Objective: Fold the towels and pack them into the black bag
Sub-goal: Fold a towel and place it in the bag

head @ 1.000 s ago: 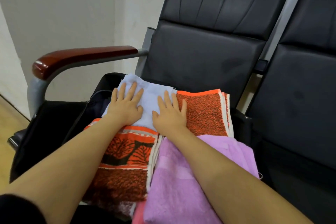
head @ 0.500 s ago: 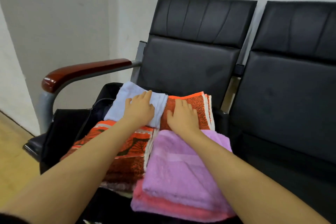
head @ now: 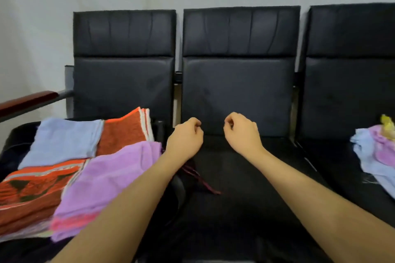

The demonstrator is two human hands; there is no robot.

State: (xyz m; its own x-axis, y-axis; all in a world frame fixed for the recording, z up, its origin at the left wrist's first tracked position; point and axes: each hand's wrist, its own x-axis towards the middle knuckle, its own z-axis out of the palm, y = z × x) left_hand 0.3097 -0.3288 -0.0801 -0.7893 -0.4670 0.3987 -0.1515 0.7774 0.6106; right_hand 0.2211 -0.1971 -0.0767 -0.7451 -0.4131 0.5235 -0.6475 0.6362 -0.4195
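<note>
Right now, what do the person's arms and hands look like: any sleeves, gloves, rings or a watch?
Both forearms are bare right down to the frame's bottom edge: no sleeve shows. The left hand and the right hand wear no gloves. No watch or band shows on either wrist, and no ring can be seen on the fingers that show. No markings are visible on the arms.

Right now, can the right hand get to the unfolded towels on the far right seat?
Probably yes. The right hand hovers over the middle seat, fingers loosely curled and holding nothing. Nothing lies between it and the loose pile of towels on the next seat, so a sideways reach looks free.
</note>
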